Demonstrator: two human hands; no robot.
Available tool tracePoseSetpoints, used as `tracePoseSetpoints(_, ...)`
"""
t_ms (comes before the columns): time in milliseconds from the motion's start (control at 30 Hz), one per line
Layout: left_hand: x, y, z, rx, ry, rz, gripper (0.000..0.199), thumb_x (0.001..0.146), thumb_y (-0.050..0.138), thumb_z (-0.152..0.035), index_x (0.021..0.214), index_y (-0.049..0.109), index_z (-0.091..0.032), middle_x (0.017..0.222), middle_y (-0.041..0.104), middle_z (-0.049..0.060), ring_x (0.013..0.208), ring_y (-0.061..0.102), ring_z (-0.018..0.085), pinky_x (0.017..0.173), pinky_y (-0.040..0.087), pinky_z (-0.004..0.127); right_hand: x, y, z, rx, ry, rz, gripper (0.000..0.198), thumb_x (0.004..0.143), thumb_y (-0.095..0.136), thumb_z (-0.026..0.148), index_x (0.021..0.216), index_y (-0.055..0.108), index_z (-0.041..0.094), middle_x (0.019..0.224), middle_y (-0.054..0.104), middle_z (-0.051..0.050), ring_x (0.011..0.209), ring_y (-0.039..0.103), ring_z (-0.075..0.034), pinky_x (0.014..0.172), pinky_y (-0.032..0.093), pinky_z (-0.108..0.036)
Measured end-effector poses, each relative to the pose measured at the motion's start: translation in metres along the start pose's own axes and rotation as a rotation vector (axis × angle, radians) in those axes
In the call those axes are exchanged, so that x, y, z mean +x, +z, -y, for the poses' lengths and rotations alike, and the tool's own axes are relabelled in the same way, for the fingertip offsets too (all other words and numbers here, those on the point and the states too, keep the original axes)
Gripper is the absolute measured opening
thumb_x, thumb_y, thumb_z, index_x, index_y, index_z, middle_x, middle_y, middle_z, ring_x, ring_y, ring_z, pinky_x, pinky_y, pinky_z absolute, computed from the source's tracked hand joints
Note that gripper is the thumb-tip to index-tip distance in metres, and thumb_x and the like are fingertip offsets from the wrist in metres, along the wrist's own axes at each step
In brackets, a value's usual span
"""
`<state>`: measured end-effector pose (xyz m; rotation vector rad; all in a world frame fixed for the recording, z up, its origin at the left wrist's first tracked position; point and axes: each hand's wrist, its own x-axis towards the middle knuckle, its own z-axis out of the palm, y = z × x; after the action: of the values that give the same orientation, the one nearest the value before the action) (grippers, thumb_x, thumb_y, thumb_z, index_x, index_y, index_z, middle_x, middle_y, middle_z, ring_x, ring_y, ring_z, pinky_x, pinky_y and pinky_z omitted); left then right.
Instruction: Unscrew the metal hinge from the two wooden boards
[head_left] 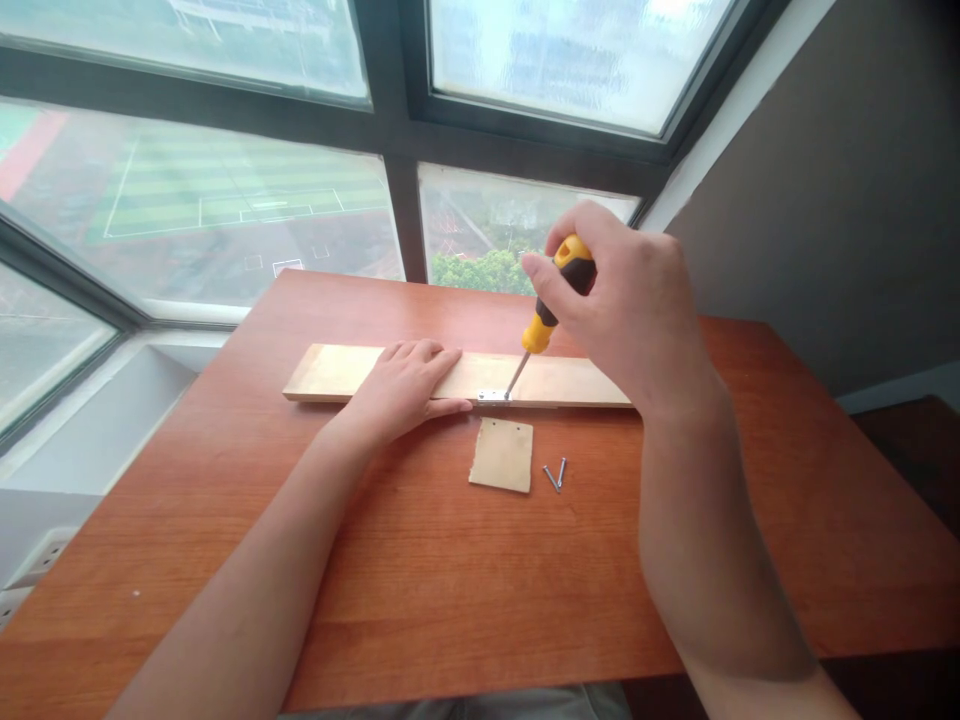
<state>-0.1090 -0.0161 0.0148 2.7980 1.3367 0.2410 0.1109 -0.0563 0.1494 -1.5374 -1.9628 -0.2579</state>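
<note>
A long pale wooden board lies across the table. My left hand rests on it, fingers stretched over the top and thumb along the front edge. Just right of that thumb sits a small metal hinge at the board's front edge. My right hand is wrapped round the handle of a yellow and black screwdriver, which tilts down to the left. Its tip meets a screw at the hinge's right end. In front of the board are a thin square wooden piece with two small holes and two loose screws.
The reddish-brown wooden table stands against dark-framed windows. A grey wall rises at the right. Wall sockets show low on the left.
</note>
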Motion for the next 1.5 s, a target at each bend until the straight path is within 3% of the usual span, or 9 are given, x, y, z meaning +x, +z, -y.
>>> tracePoseSetpoints(67,-0.001,-0.002,-0.001,-0.009,-0.013,0.013,0.069,0.087,0.046,-0.070,0.137,0.049,-0.022,0.125,0.057,0.012,0.109,0.053,0.031,0.096,0.039,0.042,-0.001,-0.003,0.002,0.027,-0.004,0.022,0.020,0.091,0.048,0.029,0.104,0.060,0.020,0.079,0.064,-0.002,0.070,0.056,-0.018,0.069,0.040,-0.034)
tracePoseSetpoints(200,-0.003,-0.003,-0.003,-0.019,-0.023,0.031,0.066,0.086,0.051,-0.068,0.134,0.050,-0.023,0.121,0.058,0.012,0.106,0.055,0.031,0.093,0.040,0.042,-0.004,-0.011,0.006,0.184,-0.070,0.126,0.034,0.078,0.047,0.013,0.111,0.056,0.020,0.100,0.066,-0.004,0.079,0.058,-0.017,0.071,0.044,-0.031)
tracePoseSetpoints(400,-0.002,0.002,-0.002,-0.039,-0.019,0.007,0.067,0.083,0.055,-0.069,0.133,0.051,-0.024,0.121,0.058,0.012,0.108,0.054,0.031,0.093,0.040,0.041,-0.003,-0.008,0.006,-0.028,0.030,0.055,0.023,0.091,0.051,0.044,0.098,0.062,0.024,0.083,0.066,-0.005,0.073,0.058,-0.022,0.069,0.041,-0.037)
tracePoseSetpoints(533,-0.001,0.004,-0.002,-0.055,0.002,-0.014,0.067,0.083,0.054,-0.069,0.132,0.052,-0.023,0.120,0.059,0.012,0.108,0.055,0.031,0.094,0.040,0.041,-0.002,-0.007,0.006,-0.005,0.014,0.062,0.017,0.090,0.049,0.029,0.102,0.061,0.025,0.085,0.067,-0.004,0.075,0.059,-0.022,0.070,0.041,-0.036)
tracePoseSetpoints(667,-0.001,0.002,-0.004,-0.038,-0.001,-0.005,0.068,0.083,0.054,-0.070,0.132,0.052,-0.023,0.120,0.059,0.012,0.107,0.055,0.030,0.093,0.040,0.040,-0.003,-0.010,0.007,0.079,-0.021,0.109,0.035,0.076,0.048,0.013,0.108,0.058,0.022,0.097,0.064,-0.004,0.078,0.058,-0.019,0.069,0.043,-0.033)
tracePoseSetpoints(900,-0.001,0.001,-0.006,-0.024,-0.010,0.012,0.067,0.083,0.055,-0.068,0.132,0.052,-0.022,0.121,0.058,0.013,0.107,0.055,0.030,0.092,0.040,0.040,-0.003,-0.009,0.008,-0.054,0.060,0.057,0.019,0.090,0.050,0.038,0.095,0.062,0.025,0.080,0.063,-0.003,0.071,0.056,-0.020,0.068,0.039,-0.036)
tracePoseSetpoints(1100,-0.002,-0.001,-0.008,-0.046,-0.025,0.014,0.065,0.082,0.058,-0.067,0.131,0.052,-0.023,0.120,0.058,0.013,0.104,0.055,0.030,0.091,0.039,0.040,-0.003,-0.012,0.008,0.081,0.005,0.122,0.032,0.077,0.049,0.017,0.107,0.060,0.023,0.098,0.065,-0.005,0.075,0.056,-0.020,0.068,0.043,-0.035)
tracePoseSetpoints(1300,-0.001,-0.001,-0.008,-0.051,-0.025,0.007,0.065,0.082,0.058,-0.067,0.130,0.052,-0.023,0.119,0.058,0.012,0.103,0.055,0.030,0.091,0.039,0.040,-0.003,-0.009,0.006,-0.053,0.057,0.035,0.019,0.089,0.051,0.038,0.093,0.064,0.025,0.077,0.066,-0.004,0.069,0.056,-0.021,0.067,0.040,-0.037)
tracePoseSetpoints(1500,-0.002,-0.001,-0.008,-0.057,-0.025,0.006,0.066,0.082,0.058,-0.068,0.130,0.052,-0.023,0.119,0.058,0.013,0.105,0.055,0.030,0.091,0.039,0.040,-0.004,-0.016,0.008,0.057,0.044,0.122,0.028,0.079,0.053,0.019,0.104,0.062,0.024,0.091,0.068,-0.003,0.072,0.059,-0.020,0.066,0.042,-0.035)
